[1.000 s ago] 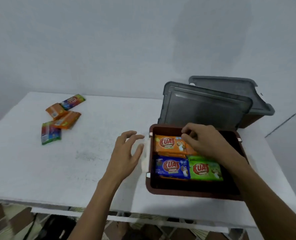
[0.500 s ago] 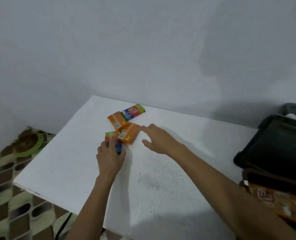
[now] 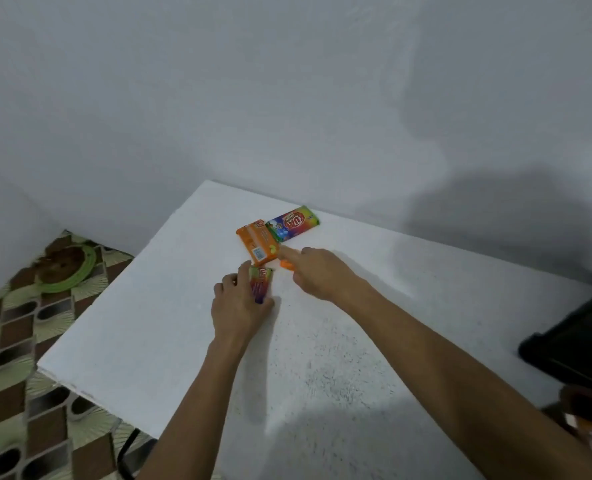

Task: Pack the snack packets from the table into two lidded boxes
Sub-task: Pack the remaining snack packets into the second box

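Left hand (image 3: 241, 306) lies over the striped packet (image 3: 261, 284), fingers on top and thumb hooked at its side, so it holds that one. Right hand (image 3: 319, 271), at 3 o'clock from it, stretches its forefinger to the corner of the orange packet (image 3: 256, 242). Its other fingers cover a second orange one (image 3: 287, 265), of which only a sliver shows; I cannot tell whether it grips. A rainbow packet (image 3: 293, 223) lies at 1 o'clock, touching the orange packet.

A second ago both were at the box (image 3: 585, 410), now at the 4 o'clock edge of the desk (image 3: 149, 323) under its dark lid (image 3: 571, 344). Half a second ago they had just reached this pile. I judge the last four packets are being gathered for the box.
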